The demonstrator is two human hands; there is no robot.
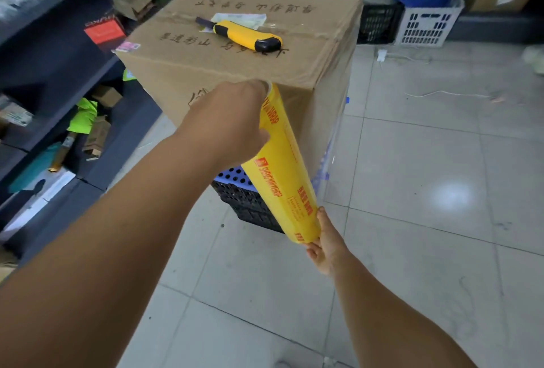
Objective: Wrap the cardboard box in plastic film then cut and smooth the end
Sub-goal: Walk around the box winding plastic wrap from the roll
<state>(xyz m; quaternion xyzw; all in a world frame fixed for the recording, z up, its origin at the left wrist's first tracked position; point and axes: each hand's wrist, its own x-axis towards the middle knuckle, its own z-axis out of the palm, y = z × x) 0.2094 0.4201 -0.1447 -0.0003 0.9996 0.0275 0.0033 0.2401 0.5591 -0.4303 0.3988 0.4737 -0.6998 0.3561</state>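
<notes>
A large cardboard box (206, 73) with handwriting on its taped top stands on a dark crate (247, 205). Clear plastic film (338, 108) stretches over the box's right side and corner. A yellow roll of film (279, 167) leans against the near corner, tilted. My left hand (232, 120) grips the roll's top end. My right hand (326, 241) holds its bottom end. A yellow and black utility knife (247, 35) lies on the box top, blade end pointing left.
Dark shelving (59, 73) with small boxes and green bags runs along the left. Behind the box stand a black crate (379, 23), a white crate (426, 26), a blue bin and cartons. Cables lie on the tiled floor (426, 176) at the right.
</notes>
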